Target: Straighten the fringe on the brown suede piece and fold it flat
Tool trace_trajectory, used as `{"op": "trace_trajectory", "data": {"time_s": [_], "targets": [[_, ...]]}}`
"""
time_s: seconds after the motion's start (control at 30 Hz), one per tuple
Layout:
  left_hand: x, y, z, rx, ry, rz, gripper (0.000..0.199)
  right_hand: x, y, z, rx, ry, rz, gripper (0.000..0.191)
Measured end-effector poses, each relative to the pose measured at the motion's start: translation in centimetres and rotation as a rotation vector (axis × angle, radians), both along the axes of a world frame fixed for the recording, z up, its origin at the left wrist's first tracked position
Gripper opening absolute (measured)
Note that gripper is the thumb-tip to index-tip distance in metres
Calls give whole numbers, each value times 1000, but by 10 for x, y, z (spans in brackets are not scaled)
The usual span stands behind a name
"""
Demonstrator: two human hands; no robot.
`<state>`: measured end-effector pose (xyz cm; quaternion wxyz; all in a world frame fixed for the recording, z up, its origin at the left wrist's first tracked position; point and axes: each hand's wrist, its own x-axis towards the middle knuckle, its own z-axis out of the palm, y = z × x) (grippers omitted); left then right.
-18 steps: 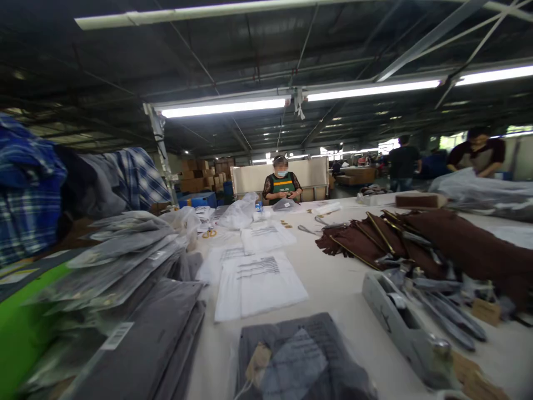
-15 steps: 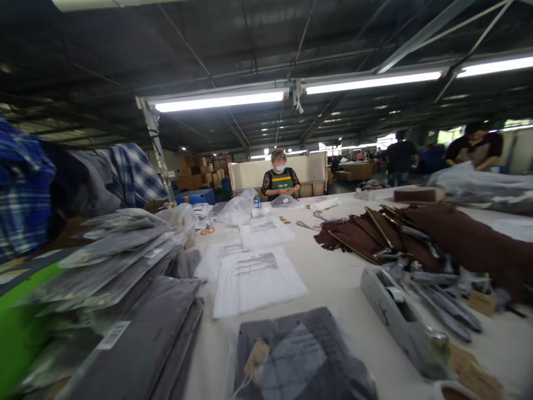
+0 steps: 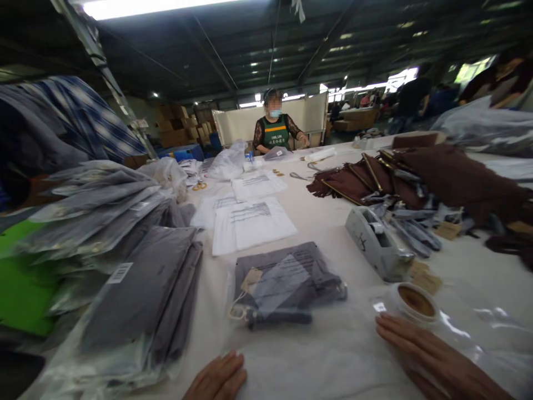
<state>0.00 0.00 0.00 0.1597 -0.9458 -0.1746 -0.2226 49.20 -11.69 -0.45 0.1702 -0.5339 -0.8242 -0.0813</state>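
Observation:
A clear plastic bag with a folded dark grey garment [image 3: 320, 278] in it lies in front of me, a tan paper tag [image 3: 251, 280] and cord showing through. The bag's empty clear end [image 3: 308, 355] stretches towards me. My left hand [image 3: 219, 378] rests at the left of that end, fingers flat and holding nothing. Over on the right, my right hand [image 3: 428, 353] lies with fingers stretched out, touching clear plastic beside a round white tub [image 3: 416, 303] with brown contents. A small white label [image 3: 379, 306] sits by its fingertips.
Bagged grey garments [image 3: 137, 289] are stacked at the left. White printed bags [image 3: 254, 225] lie ahead. A grey tape dispenser [image 3: 377, 244] stands at the right, before brown garments on hangers [image 3: 449, 178]. Across the table is a co-worker [image 3: 277, 128] in a green apron.
The view has tilted down, bringing both my hands, the tub and the near end of the bag into sight. The co-worker's one arm has moved outward to the right.

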Motion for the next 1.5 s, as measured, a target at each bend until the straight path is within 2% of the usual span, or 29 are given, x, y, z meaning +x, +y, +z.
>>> {"op": "trace_trajectory", "data": {"time_s": [0.1,0.23,0.33,0.37,0.43,0.5,0.57,0.67,0.73,0.87,0.97,1.07,1.2,1.3,1.5], "targets": [[4,-6,12,8,39,5,35,-18,14,0,8,19,69,64],[7,-15,19,-85,87,72,27,-16,29,-14,38,187,169,43],[4,-18,14,-237,44,92,37,2,28,-34,31,318,47,29],[2,-18,13,-290,29,81,43,8,27,-40,13,348,2,29],[2,-19,14,-377,-16,87,50,12,25,-51,-54,389,-22,41],[3,-20,18,-453,-66,124,50,10,25,-58,-129,424,52,48],[6,-22,23,-518,-137,171,43,6,30,-60,-159,467,119,38],[9,-20,24,-611,-259,185,30,1,44,-53,-159,560,84,30],[12,-17,22,-712,-376,292,22,-3,55,-41,-167,629,-18,28],[29,1,23,-886,-537,648,49,-23,74,-7,-159,714,-195,33],[45,23,31,-881,-549,801,52,-42,85,7,-159,763,-365,45],[55,48,36,-840,-459,940,46,-55,95,4,-128,669,-541,42],[60,70,32,-798,-182,1066,28,-64,103,-13,-206,470,-533,41],[62,78,29,-780,-14,1102,28,-67,105,-18,-329,358,-563,42],[64,83,31,-736,132,1139,36,-70,108,-1,-287,517,-587,38]]}}
